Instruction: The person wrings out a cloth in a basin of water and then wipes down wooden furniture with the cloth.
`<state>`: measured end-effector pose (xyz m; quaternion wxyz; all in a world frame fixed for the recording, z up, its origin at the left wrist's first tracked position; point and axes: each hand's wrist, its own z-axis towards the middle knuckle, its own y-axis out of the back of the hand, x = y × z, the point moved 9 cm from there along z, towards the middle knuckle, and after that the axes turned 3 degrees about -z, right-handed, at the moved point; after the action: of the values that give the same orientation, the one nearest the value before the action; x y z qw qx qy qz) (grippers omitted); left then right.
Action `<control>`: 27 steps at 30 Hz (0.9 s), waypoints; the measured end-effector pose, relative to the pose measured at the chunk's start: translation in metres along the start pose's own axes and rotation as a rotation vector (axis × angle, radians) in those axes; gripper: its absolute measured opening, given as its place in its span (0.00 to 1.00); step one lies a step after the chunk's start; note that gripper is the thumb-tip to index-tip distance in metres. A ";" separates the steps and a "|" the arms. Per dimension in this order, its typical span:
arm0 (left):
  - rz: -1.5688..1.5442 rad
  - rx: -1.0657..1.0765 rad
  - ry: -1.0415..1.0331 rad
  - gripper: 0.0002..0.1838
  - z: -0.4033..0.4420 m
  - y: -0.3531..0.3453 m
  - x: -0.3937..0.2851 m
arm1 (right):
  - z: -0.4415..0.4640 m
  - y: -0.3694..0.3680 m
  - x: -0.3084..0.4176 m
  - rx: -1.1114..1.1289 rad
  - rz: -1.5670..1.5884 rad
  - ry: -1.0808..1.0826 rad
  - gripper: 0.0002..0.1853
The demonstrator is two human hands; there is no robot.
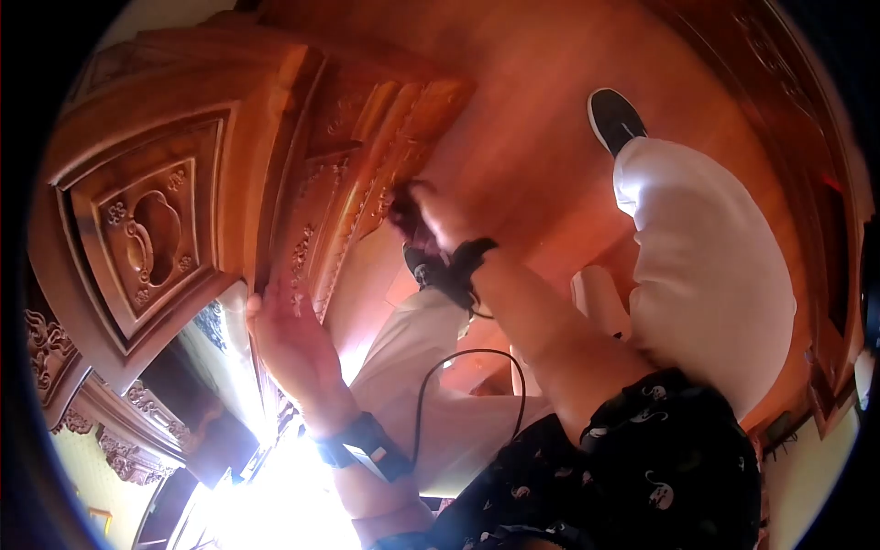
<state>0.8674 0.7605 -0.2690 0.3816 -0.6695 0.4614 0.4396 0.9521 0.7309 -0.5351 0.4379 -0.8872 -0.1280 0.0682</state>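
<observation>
My right hand point(438, 218) reaches low beside the carved base of the wooden cabinet point(316, 215). Closed around a dark cloth point(403, 209), it is slightly blurred by motion, and the cloth is at or near the base's lower edge. A black band point(463, 266) circles that wrist. My left hand point(298, 346), fingers stretched out, lies against the cabinet's edge with nothing visible in it. A dark wristband with a device point(367, 449) sits on the left wrist.
A cabinet panel with a carved recessed pull point(151, 238) stands at left. Reddish wooden floor point(532, 119) spreads ahead, with my shoe point(616, 119) on it. A black cable point(467, 353) loops over my lap. Bright light point(275, 504) glares at lower left. More carved furniture point(807, 165) lines the right.
</observation>
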 end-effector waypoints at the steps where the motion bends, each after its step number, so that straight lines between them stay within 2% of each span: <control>1: -0.003 -0.009 0.004 0.07 -0.001 0.004 0.001 | -0.009 0.015 0.021 -0.175 -0.045 0.020 0.12; 2: -0.011 0.015 0.008 0.07 0.000 0.006 0.000 | 0.017 0.069 0.035 -0.432 -0.208 0.209 0.13; 3: -0.022 0.045 0.008 0.06 0.001 0.004 -0.001 | -0.026 0.060 0.058 -0.627 -0.230 0.122 0.14; 4: -0.027 0.047 0.005 0.06 0.002 0.002 -0.001 | -0.035 0.059 0.101 -0.722 -0.482 0.669 0.17; 6: -0.060 0.042 0.020 0.06 0.002 0.000 0.000 | -0.045 0.054 0.113 -0.748 -0.904 0.779 0.21; 8: -0.060 0.041 0.011 0.05 0.004 0.000 0.000 | -0.049 0.037 0.113 -0.791 -1.317 0.804 0.22; 9: -0.052 0.038 0.005 0.05 0.003 0.001 0.000 | -0.053 0.029 0.110 -0.804 -1.393 0.806 0.21; 12: -0.034 0.018 0.007 0.05 0.002 0.002 -0.001 | -0.060 0.011 0.108 -0.752 -1.459 0.762 0.22; 13: -0.036 0.017 0.008 0.05 0.002 0.004 -0.001 | -0.062 0.004 0.106 -0.736 -1.552 0.851 0.22; 15: -0.048 0.071 0.009 0.05 0.005 0.003 0.000 | -0.061 -0.001 0.101 -0.705 -1.608 0.859 0.22; 20: -0.065 0.048 0.004 0.06 0.006 0.003 0.001 | -0.058 -0.015 0.082 -0.577 -1.770 0.880 0.22; 21: -0.069 0.061 0.003 0.06 0.005 0.002 0.001 | -0.064 -0.022 0.075 -0.559 -1.809 0.946 0.22; 25: -0.044 0.024 0.018 0.06 0.000 -0.001 0.001 | -0.062 -0.014 0.071 -0.572 -1.792 0.848 0.23; 27: -0.023 0.059 0.007 0.06 0.003 -0.006 0.001 | -0.058 -0.015 0.076 -0.486 -1.857 0.863 0.20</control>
<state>0.8724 0.7645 -0.2705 0.4046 -0.6649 0.4676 0.4190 1.0359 0.7176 -0.4884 0.1368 -0.4538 -0.6010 -0.6436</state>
